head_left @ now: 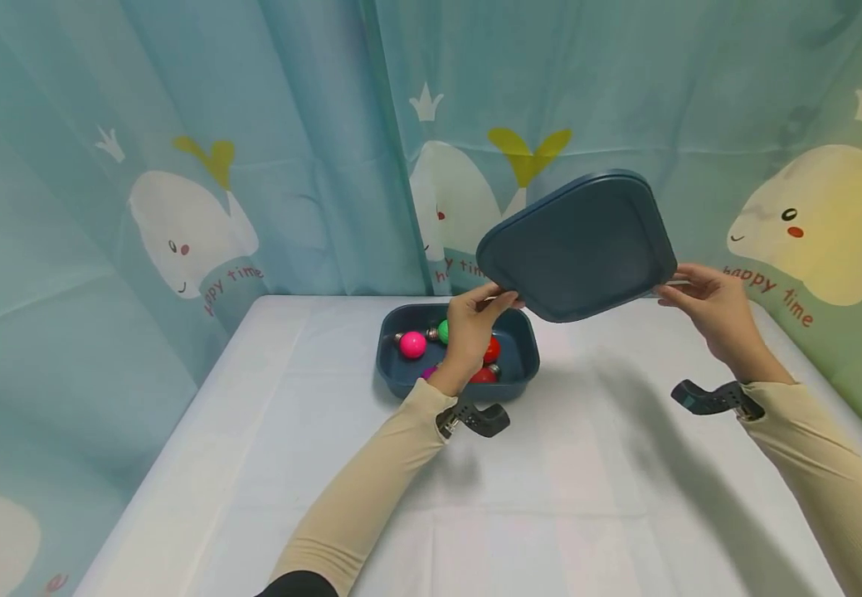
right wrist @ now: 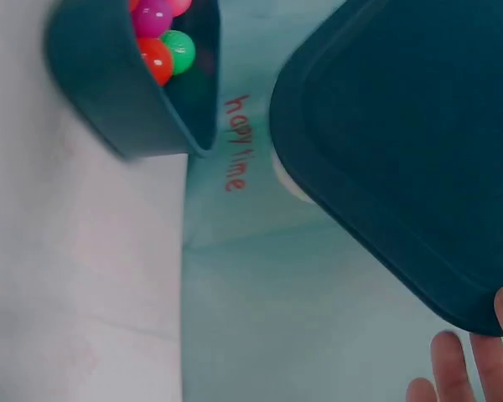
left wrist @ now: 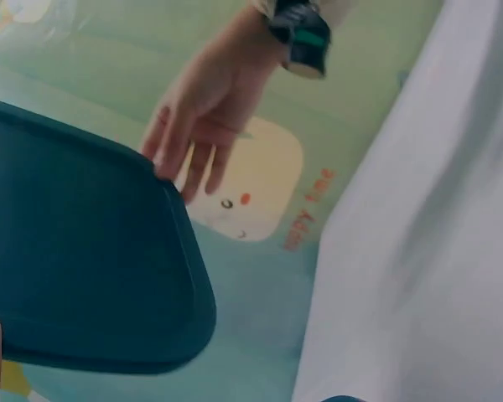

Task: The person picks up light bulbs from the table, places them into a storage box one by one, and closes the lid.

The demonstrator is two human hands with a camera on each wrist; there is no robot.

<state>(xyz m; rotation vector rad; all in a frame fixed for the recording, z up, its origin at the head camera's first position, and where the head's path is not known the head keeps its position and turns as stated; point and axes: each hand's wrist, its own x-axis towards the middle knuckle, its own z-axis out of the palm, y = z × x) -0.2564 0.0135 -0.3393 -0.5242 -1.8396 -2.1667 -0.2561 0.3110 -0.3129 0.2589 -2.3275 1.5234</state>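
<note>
A dark blue lid (head_left: 580, 245) is held tilted in the air above the table, its flat underside towards me. My left hand (head_left: 470, 332) pinches its lower left edge between thumb and fingers. At the lower right corner, my right hand (head_left: 710, 311) pinches the lid too, with the other fingers spread out behind. Below and left of the lid, a dark blue box (head_left: 393, 377) stands uncovered on the table. Inside it lie several coloured light bulbs, among them a pink bulb (head_left: 412, 344), a green bulb (right wrist: 179, 52) and a red bulb (right wrist: 156, 62). My left forearm partly hides the box.
A white cloth covers the table (head_left: 311, 464). Behind it and along the sides hangs a blue-green curtain (head_left: 311, 166) printed with whales. Each wrist carries a dark strap mount, the left mount (head_left: 484, 419) near the front of the box.
</note>
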